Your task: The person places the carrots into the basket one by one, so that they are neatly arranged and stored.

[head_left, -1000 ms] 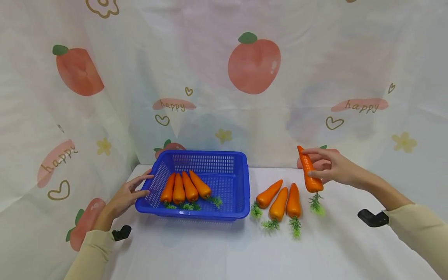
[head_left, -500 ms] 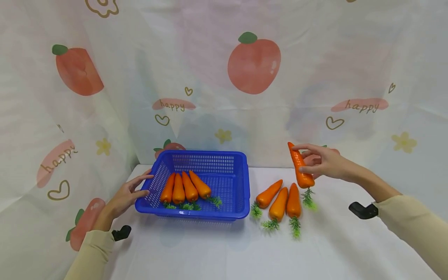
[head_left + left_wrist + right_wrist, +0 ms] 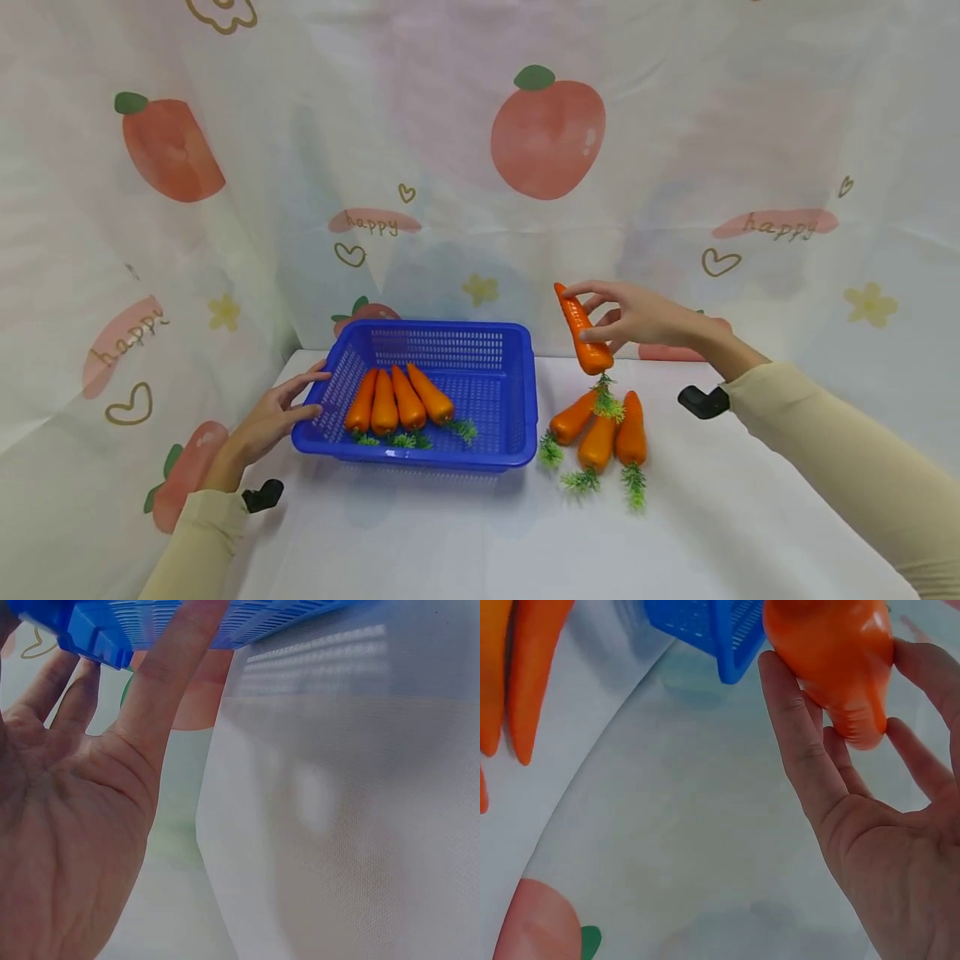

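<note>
My right hand (image 3: pixel 630 315) pinches a carrot (image 3: pixel 582 333) between thumb and fingers, raised above the table just right of the basket. The carrot leans with its pointed end up, and its green top hangs over the carrots below; the right wrist view shows the fingers spread around its orange body (image 3: pixel 832 660). My left hand (image 3: pixel 270 421) touches the left rim of the blue basket (image 3: pixel 517 400) with extended fingers and thumb. Inside, several carrots (image 3: pixel 408 404) lie side by side at the left. In the left wrist view the thumb (image 3: pixel 161 682) overlaps the basket's slotted side.
Three carrots (image 3: pixel 632 433) lie close together on the white tabletop (image 3: pixel 480 533), right of the basket, green tops toward the front. A fruit-printed cloth (image 3: pixel 465 167) hangs behind and at the left. Both wrists carry a black mount (image 3: pixel 703 402).
My right hand has carried the carrot leftward and slightly up, from right of the three table carrots to above them. My left hand and the basket have stayed in place.
</note>
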`<state>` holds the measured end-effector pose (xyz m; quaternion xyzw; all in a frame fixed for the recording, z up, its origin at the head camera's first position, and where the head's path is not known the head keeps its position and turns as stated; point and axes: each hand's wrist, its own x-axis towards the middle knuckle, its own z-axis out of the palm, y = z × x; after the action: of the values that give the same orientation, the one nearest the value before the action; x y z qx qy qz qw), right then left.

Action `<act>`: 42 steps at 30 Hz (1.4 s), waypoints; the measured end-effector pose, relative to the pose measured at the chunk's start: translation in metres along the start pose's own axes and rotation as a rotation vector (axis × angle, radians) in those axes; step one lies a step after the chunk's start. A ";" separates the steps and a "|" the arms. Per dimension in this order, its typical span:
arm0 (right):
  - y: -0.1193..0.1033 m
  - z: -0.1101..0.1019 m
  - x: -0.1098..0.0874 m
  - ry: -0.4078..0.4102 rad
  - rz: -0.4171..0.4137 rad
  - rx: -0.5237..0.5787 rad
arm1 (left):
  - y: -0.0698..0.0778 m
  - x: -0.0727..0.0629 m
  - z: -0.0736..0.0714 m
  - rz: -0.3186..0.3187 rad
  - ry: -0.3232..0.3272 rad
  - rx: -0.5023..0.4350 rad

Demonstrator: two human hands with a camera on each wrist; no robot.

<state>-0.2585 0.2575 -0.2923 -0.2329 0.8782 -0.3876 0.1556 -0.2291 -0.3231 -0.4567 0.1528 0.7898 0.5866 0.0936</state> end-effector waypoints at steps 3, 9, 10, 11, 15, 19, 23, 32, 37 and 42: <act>-0.009 0.005 0.017 -0.028 -0.008 -0.001 | -0.001 0.000 -0.001 -0.006 -0.003 -0.001; -0.024 0.020 0.050 -0.099 -0.044 0.014 | -0.003 0.000 -0.001 -0.018 -0.005 -0.011; -0.026 0.023 0.056 -0.107 -0.050 0.018 | -0.003 0.000 -0.001 -0.020 -0.006 -0.014; -0.027 0.026 0.062 -0.116 -0.058 0.022 | -0.003 0.000 -0.001 -0.022 -0.006 -0.016; -0.030 0.043 0.086 -0.155 -0.073 0.052 | -0.006 0.000 -0.001 -0.023 -0.005 -0.017; -0.032 0.064 0.109 -0.202 -0.071 0.085 | -0.005 0.002 0.000 -0.025 -0.001 0.000; -0.033 0.085 0.128 -0.241 -0.045 0.100 | -0.005 0.003 0.001 -0.026 0.000 0.006; -0.026 0.122 0.160 -0.304 0.004 0.069 | -0.005 0.003 0.001 -0.020 -0.002 -0.023; -0.016 0.137 0.174 -0.333 0.079 0.061 | -0.007 0.003 -0.001 -0.019 -0.006 -0.022; -0.011 0.147 0.183 -0.352 0.140 0.068 | -0.009 0.004 -0.003 -0.025 0.006 -0.027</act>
<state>-0.3429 0.0649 -0.3967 -0.2299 0.8379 -0.3586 0.3412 -0.2346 -0.3269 -0.4641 0.1399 0.7840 0.5964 0.1008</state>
